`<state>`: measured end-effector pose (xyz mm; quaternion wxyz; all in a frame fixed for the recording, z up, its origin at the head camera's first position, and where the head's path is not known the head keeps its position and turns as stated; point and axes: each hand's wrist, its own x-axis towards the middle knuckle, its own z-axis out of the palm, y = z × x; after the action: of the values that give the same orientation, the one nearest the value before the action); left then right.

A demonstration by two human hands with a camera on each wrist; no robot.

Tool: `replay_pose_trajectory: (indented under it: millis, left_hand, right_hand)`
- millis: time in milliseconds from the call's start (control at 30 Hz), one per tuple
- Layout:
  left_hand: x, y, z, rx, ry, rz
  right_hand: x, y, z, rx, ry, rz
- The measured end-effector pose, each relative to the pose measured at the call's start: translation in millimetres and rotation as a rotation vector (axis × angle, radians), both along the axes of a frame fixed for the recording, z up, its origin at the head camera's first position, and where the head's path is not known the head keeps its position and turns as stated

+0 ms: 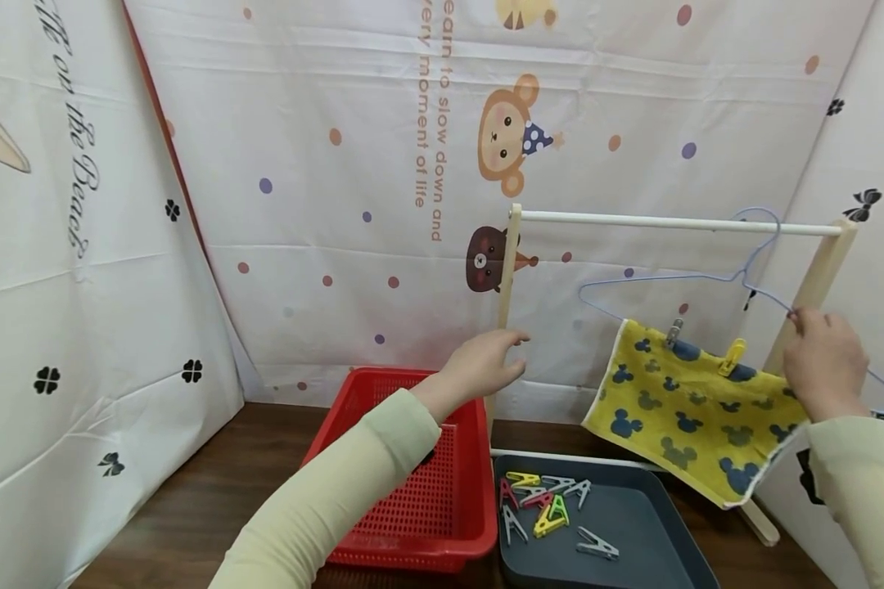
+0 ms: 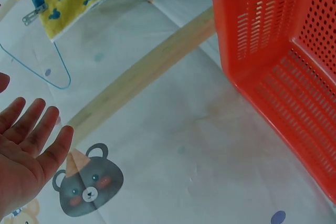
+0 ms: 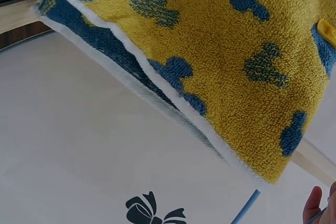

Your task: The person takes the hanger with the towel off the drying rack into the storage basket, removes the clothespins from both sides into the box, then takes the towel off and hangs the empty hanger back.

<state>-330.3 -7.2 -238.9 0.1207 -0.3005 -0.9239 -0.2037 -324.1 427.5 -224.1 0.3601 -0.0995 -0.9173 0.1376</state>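
Observation:
A blue wire hanger (image 1: 663,278) tilts down to the right, its hook curving at the white rod (image 1: 633,221) of a wooden rack. Folded over the hanger is a yellow towel (image 1: 696,417) with blue mouse-head shapes. Two clothespins sit on its upper edge, one grey (image 1: 674,333) and one yellow (image 1: 732,357). My right hand (image 1: 827,364) pinches the hanger's right shoulder, beside the towel's corner. With fingers relaxed and holding nothing, my left hand (image 1: 482,366) hovers above the red basket, near the rack's left post (image 1: 511,270). In the left wrist view its fingers (image 2: 39,135) are spread.
A red perforated basket (image 1: 479,507) stands on the dark wooden table (image 1: 199,499). Right of it, a dark grey tray (image 1: 641,523) holds several loose clothespins (image 1: 552,517) in yellow, grey, red and green. Printed white cloth (image 1: 324,204) hangs behind and at the sides.

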Motion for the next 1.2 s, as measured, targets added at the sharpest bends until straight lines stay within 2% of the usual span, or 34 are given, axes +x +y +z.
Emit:
replay_pose_trajectory:
  millis: [167,500,767,967,1200]
  left_hand:
    - [0.1,-3.8,1.6,-0.008,0.007,0.005]
    - [-0.7,-9.8,0.2,-0.035,-0.008,0.017]
    - [0.5,-15.8,16.4,-0.023,0.030,-0.007]
    - [7.3,-18.5,22.3,0.027,0.028,-0.005]
    - [11.2,-21.0,25.6,0.040,0.023,-0.015]
  right_hand:
    - [0.4,-3.3,4.6,0.018,0.016,-0.045]
    - [8.6,-3.0,16.7,0.029,0.092,-0.008]
    - [18.4,-10.2,27.8,0.078,0.165,0.016]
    - [32.4,-21.8,27.5,0.130,0.165,0.092]
    - [51.0,-47.1,14.4,0.164,0.158,0.221]
